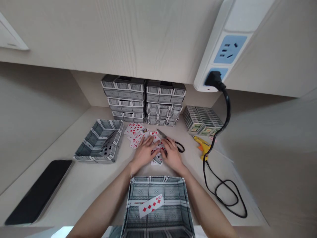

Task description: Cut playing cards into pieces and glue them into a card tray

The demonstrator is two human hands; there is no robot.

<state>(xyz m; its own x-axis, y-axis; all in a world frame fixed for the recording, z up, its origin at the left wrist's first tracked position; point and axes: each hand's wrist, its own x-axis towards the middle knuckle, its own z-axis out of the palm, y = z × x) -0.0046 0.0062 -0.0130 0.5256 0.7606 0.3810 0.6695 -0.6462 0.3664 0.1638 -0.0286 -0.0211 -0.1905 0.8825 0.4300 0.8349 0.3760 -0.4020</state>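
My left hand (pixel 145 151) lies over a loose pile of playing cards (pixel 135 129), palm down with its fingers apart. Opposite it, my right hand (pixel 171 154) rests on the same pile, fingers spread and partly over the black-handled scissors (pixel 182 146). Both thumbs point inward over the cards between them, and the fingertips partly hide those cards. Close to my body, between my forearms, stands an open box made of grey-backed cards (pixel 168 190). A cut strip of a diamonds card (pixel 151 205) lies inside it.
Another open card box (pixel 85 154) with cards inside is at left, near a black phone-like slab (pixel 39 191). Stacked card boxes (pixel 127 96) line the back. Card packs (pixel 203 119) and a yellow glue gun (pixel 203 147) are at right; a black cable (pixel 228 109) hangs from the power strip (pixel 210 62).
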